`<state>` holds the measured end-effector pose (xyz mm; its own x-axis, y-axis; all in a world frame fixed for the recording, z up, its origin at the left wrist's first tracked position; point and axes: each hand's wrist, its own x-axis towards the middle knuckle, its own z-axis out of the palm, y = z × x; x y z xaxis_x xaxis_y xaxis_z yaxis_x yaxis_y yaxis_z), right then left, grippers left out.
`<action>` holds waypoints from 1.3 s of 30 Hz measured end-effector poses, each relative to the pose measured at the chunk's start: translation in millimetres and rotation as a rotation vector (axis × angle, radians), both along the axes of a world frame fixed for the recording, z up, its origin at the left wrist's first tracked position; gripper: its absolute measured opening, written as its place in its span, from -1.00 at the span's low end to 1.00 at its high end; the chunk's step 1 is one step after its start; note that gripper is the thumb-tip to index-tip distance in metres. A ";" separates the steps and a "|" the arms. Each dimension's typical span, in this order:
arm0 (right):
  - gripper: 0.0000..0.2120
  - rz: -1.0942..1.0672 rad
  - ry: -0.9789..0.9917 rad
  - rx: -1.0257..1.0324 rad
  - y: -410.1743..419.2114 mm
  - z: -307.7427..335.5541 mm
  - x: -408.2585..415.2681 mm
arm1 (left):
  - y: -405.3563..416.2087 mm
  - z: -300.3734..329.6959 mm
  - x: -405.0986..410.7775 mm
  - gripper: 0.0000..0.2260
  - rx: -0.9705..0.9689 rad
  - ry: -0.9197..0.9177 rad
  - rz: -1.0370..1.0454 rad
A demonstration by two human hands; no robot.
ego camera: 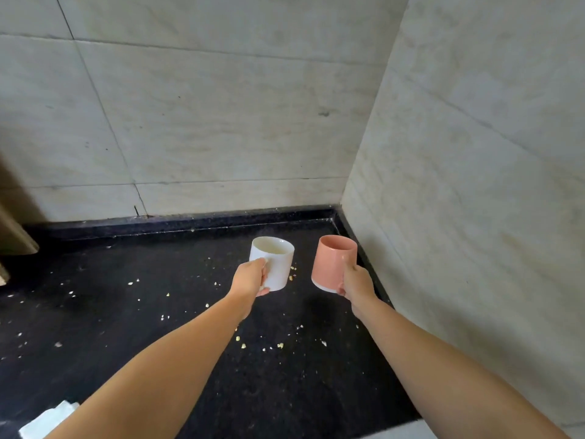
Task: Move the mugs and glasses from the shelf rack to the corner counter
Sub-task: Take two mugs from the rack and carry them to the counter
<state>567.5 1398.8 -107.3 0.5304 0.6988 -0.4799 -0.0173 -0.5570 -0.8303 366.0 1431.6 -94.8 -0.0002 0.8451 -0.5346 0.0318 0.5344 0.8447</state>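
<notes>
My left hand (250, 278) grips a white mug (277, 263) by its handle side and holds it tilted above the black corner counter (126, 312). My right hand (356, 285) grips a pink mug (330, 264) with a white base, also tilted and off the counter, close to the right wall. Both mugs look empty. The two mugs hang side by side near the back corner, apart from each other. The shelf rack is out of view.
Pale tiled walls (221, 122) meet at the corner behind and right of the mugs. Small pale crumbs (243, 343) are scattered over the counter. A white cloth or paper (47, 419) lies at the lower left. A beige object (15, 236) juts in at the left edge.
</notes>
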 end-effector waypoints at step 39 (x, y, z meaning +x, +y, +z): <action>-0.65 -0.024 -0.067 0.042 182.2 -98.6 36.0 | 162.5 -114.3 109.1 -0.76 0.083 0.070 -0.092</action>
<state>603.6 1581.0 -205.9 0.5773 0.7041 -0.4134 0.0255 -0.5216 -0.8528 475.1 1594.1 -209.1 0.0445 0.8845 -0.4644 0.1380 0.4549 0.8798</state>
